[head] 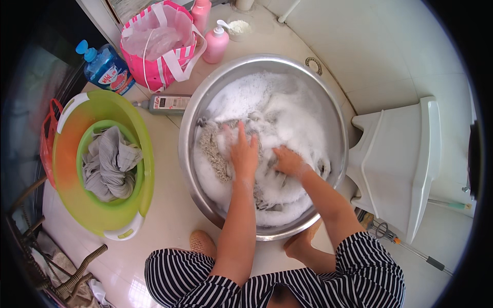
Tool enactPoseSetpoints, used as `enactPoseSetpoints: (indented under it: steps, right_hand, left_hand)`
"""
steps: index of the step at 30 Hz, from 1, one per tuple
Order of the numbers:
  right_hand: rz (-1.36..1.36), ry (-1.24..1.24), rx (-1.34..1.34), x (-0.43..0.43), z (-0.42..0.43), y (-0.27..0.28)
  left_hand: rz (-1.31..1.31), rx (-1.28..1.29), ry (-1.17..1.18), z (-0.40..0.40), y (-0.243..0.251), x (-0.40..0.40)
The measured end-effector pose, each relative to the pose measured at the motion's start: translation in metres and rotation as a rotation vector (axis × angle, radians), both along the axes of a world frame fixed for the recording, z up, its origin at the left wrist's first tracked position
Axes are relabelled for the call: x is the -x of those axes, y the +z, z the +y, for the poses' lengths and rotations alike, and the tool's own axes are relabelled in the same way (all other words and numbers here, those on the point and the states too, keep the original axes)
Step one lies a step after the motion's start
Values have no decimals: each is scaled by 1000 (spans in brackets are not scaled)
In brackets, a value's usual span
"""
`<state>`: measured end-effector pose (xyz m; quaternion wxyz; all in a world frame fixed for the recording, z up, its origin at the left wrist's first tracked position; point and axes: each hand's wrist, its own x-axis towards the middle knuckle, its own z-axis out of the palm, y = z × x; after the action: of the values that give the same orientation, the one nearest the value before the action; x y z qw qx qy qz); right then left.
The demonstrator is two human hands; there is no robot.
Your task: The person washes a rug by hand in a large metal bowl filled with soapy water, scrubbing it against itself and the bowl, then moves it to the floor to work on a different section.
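A large round stainless steel basin [341, 154] stands on the floor before me, full of white suds and soaked grey cloth. My left hand [243, 150] lies palm down with fingers spread on the foamy cloth, left of the middle. Beside it is a patch of shaggy grey-beige fabric [215, 154]. Further right, my right hand [289, 161] presses into suds and wet cloth, its fingertips partly covered by foam. Whether it grips the cloth I cannot tell. Thick foam [285, 111] covers much of the fabric behind both hands.
To the left, a green oval tub [63, 161] holds a smaller green basin with grey cloth [111, 165]. Behind are a pink striped bag [142, 71], a blue pump bottle [106, 69], a pink pump bottle [215, 46] and a lying bottle [169, 104]. A white ceramic fixture [396, 154] stands right.
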<state>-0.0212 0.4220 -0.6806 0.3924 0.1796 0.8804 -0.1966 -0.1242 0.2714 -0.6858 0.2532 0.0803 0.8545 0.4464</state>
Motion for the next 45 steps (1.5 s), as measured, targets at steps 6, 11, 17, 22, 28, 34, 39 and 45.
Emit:
enactPoseSetpoints:
  steps: [6,11,17,22,28,34,39,45]
  right_hand:
    - [317,-517,-128,-21,-25,-66]
    - [266,-247,-343,-48,-39,0]
    - [-152,-196,-115,54,-33,121]
    - [689,47,-94,97,-23,-8]
    - [349,94,-99,128,0,-40]
    - [213,257,-795,82,50,-168]
    - [441,-420,93,99,42,-42]
    - [744,-327,83,85,-43,-6]
  left_hand:
    - [38,-57,-85,14,-11,-11]
    - [64,-255,-43,0,-24,-9]
    - [293,-261,556,-11,-8,-1]
    - [394,-248,668,5,4,-2]
    - [361,-201,620,-18,-9,23]
    - [-389,-537,664,-2,-41,10]
    - [-271,-569,604,-5,-24,15]
    - [-753,-888,757,-23,-18,32]
